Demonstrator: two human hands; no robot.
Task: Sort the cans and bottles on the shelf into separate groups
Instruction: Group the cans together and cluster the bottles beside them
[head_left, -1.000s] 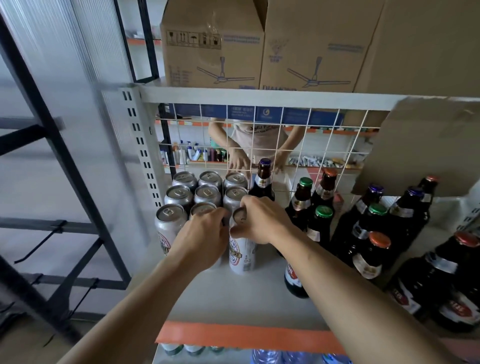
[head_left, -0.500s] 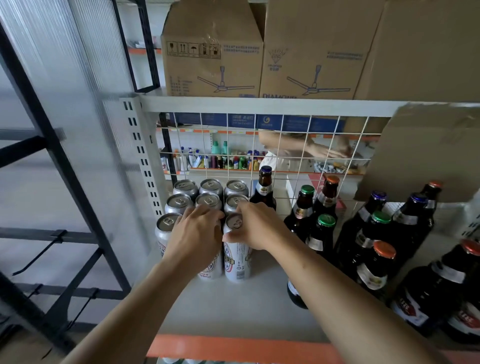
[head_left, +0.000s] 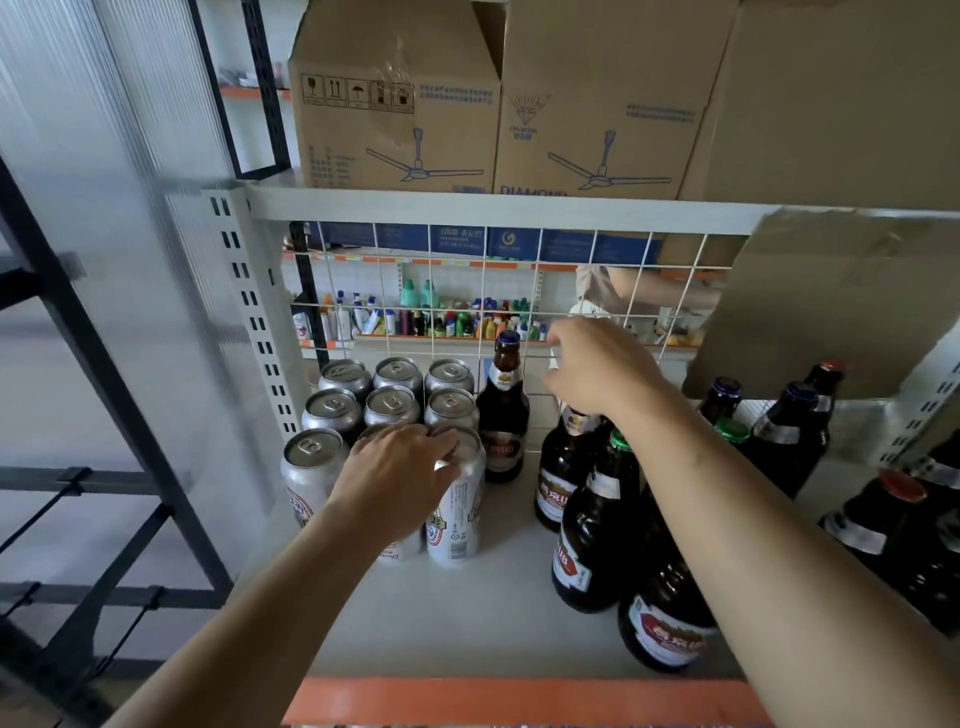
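Observation:
Several silver cans (head_left: 332, 410) stand in a tight block at the shelf's left. My left hand (head_left: 400, 478) rests on the tops of the front row, its fingers lying over the front right can (head_left: 457, 519). One brown bottle with a dark cap (head_left: 501, 415) stands right beside the cans. My right hand (head_left: 597, 369) hovers above the necks of the brown bottles (head_left: 566, 467) further right, fingers loosely curved with nothing seen between them. It hides the caps beneath it.
More dark bottles (head_left: 789, 426) crowd the shelf's right side. A wire mesh (head_left: 519, 291) closes the back, with a person's arm (head_left: 649, 291) behind it. Cardboard boxes (head_left: 395, 104) sit on the shelf above, a cardboard sheet (head_left: 831, 301) leans at right. The shelf (head_left: 441, 623) has an orange front edge (head_left: 519, 701).
My right hand has let go of the front right can and moved right and back over the bottles. My left hand has stayed on the front cans.

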